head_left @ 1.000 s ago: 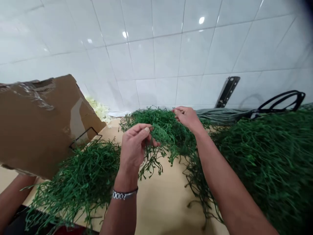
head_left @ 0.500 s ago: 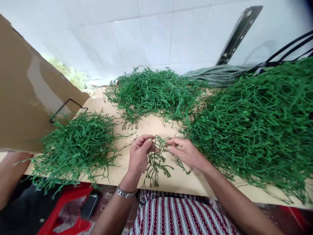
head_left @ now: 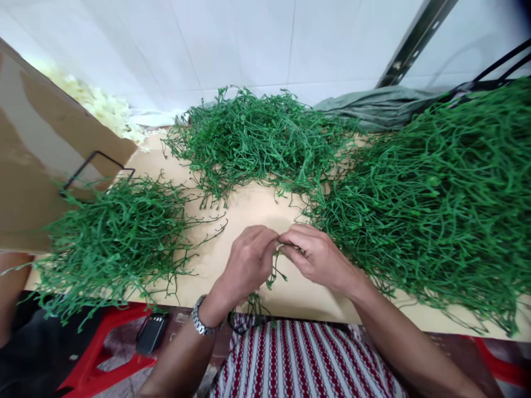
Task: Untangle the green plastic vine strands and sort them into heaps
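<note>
Both hands, left [head_left: 249,262] and right [head_left: 317,257], pinched on a sprig [head_left: 274,271] above the bench [head_left: 249,207]. Probably light, springy, tangle-prone; best held by the stem.

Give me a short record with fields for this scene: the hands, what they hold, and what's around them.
left hand: pinching a green sprig, wristwatch on
right hand: pinching the same sprig
surface: tan table
piles: green sprigs left, centre back, right
left edge: cardboard box
below: red stool
</note>
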`<action>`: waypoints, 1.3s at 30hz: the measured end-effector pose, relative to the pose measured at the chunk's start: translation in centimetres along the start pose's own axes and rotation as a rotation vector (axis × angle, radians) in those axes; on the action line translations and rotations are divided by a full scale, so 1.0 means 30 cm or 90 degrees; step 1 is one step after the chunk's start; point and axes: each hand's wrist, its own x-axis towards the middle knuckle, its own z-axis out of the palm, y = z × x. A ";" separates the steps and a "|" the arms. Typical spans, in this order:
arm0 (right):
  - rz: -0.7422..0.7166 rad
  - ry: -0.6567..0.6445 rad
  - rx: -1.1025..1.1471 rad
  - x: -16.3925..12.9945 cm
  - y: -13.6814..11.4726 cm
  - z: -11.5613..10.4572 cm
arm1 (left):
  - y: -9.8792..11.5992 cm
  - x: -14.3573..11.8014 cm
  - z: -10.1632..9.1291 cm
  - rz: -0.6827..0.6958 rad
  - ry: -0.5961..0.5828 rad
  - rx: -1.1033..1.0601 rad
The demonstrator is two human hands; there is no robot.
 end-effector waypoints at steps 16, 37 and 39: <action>-0.030 0.190 0.074 -0.023 0.023 -0.022 | -0.037 -0.007 -0.014 -0.051 0.147 -0.117; -0.140 0.284 -0.181 -0.033 0.058 0.025 | -0.001 0.024 0.016 -0.224 0.006 -0.270; -0.142 0.304 -0.203 -0.033 0.059 0.036 | 0.001 0.028 0.019 -0.247 0.027 -0.313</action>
